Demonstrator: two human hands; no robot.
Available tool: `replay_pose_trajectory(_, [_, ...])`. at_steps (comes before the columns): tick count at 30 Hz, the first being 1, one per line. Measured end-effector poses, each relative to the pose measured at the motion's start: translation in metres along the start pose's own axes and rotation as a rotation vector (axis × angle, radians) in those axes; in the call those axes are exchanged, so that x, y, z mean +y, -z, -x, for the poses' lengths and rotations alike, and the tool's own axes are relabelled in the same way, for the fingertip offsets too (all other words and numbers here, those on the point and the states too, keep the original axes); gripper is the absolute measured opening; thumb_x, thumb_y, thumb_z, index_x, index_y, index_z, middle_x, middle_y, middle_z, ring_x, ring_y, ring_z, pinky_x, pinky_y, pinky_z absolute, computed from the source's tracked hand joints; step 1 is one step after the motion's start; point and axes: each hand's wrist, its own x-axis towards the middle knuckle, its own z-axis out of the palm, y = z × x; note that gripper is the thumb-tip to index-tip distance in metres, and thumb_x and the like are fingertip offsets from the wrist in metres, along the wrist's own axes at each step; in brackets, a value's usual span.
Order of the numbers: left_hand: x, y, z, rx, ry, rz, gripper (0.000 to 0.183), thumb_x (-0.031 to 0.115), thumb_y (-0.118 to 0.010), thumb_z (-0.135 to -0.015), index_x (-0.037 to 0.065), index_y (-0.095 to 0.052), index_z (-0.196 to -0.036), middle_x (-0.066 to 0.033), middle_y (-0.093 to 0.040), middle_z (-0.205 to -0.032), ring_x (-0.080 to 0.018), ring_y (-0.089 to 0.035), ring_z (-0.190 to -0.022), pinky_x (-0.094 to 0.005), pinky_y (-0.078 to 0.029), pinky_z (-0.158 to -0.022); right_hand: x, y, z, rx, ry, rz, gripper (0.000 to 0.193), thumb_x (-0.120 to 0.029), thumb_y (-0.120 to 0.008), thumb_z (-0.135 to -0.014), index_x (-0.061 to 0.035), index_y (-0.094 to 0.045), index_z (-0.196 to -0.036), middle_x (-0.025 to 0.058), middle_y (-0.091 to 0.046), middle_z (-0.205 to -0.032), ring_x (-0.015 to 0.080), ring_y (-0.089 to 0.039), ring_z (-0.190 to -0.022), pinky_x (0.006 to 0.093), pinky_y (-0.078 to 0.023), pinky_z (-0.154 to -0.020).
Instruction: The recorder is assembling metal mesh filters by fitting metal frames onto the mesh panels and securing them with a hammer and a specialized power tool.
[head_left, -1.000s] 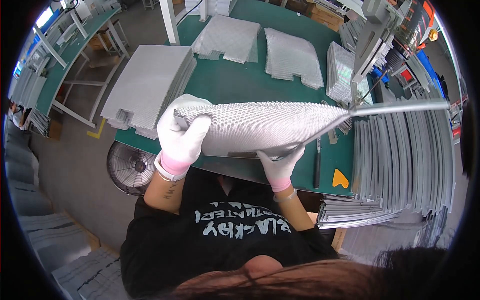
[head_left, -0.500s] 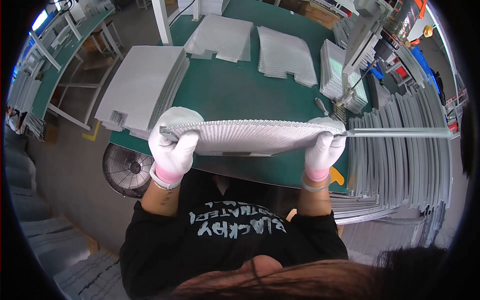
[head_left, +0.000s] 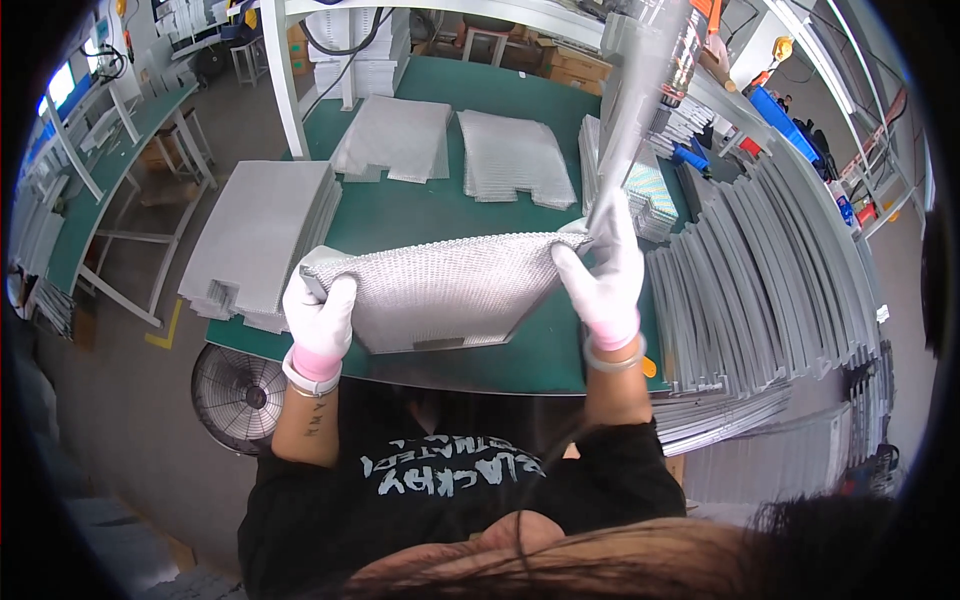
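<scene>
Both my hands wear white gloves with pink cuffs. Between them I hold a silvery metal mesh panel (head_left: 450,290) above the green table, tilted with its face partly toward me. My left hand (head_left: 320,312) is closed on its left end, thumb on the near face; a grey metal edge shows at that corner. My right hand (head_left: 608,275) is closed at the right corner. From there a long grey metal strip (head_left: 622,130) stretches up and away, blurred; my fingers partly hide where it meets the panel.
On the green table (head_left: 400,215) lie a tall stack of mesh panels (head_left: 255,225) at left and two lower piles (head_left: 395,140) (head_left: 515,160) behind. Many grey metal strips (head_left: 760,290) lie at right. A tool on a stand (head_left: 680,50) rises at the back right. A floor fan (head_left: 240,398) stands lower left.
The metal strip has swung from pointing right to pointing up and away. My right hand has turned and risen with it. The panel shows more of its face, and the view has shifted.
</scene>
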Motion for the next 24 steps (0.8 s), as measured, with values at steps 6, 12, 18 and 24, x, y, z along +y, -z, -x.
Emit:
replay_pose_trajectory(6, [-0.007,0.006,0.001,-0.033,0.023,-0.012,0.009,0.002,-0.056,-0.091,0.000,-0.058,-0.099,-0.0048,-0.060,-0.096,-0.0122,-0.054,-0.087,-0.0264,-0.043,-0.082,-0.032,0.035,-0.046,-0.453,0.327,0.283,0.056,-0.002,-0.073,-0.077,-0.0083,-0.060,-0.131,0.0114,-0.065,-0.083,0.0267,-0.063,-0.068,0.0335,-0.051,-0.063])
replay_pose_trajectory(12, [-0.003,0.011,-0.004,-0.123,-0.038,0.040,0.012,0.010,-0.064,-0.089,-0.001,-0.062,-0.093,-0.0031,-0.062,-0.088,-0.0112,-0.056,-0.079,-0.0256,-0.045,-0.074,-0.060,0.043,-0.062,-0.646,0.395,0.348,0.061,0.005,-0.070,-0.075,-0.0107,-0.058,-0.133,0.0126,-0.064,-0.080,0.0310,-0.062,-0.066,0.0374,-0.050,-0.061])
replay_pose_trajectory(18, [0.004,0.016,0.007,-0.092,0.035,-0.021,0.019,0.015,-0.067,-0.089,-0.002,-0.062,-0.096,-0.0062,-0.063,-0.091,-0.0131,-0.058,-0.082,-0.0279,-0.047,-0.075,-0.079,0.038,-0.073,-0.898,0.516,0.345,0.050,0.005,-0.069,-0.074,-0.0082,-0.063,-0.122,0.0096,-0.063,-0.080,0.0305,-0.063,-0.068,0.0384,-0.051,-0.060])
replay_pose_trajectory(24, [0.034,0.021,-0.014,-0.416,0.040,-0.077,0.019,0.013,-0.068,-0.087,-0.002,-0.063,-0.098,-0.0081,-0.064,-0.093,-0.0138,-0.059,-0.082,-0.0285,-0.048,-0.076,-0.080,0.014,-0.061,-0.823,0.534,0.193,0.042,-0.002,-0.064,-0.078,-0.0106,-0.063,-0.119,0.0102,-0.058,-0.078,0.0318,-0.061,-0.071,0.0401,-0.051,-0.064])
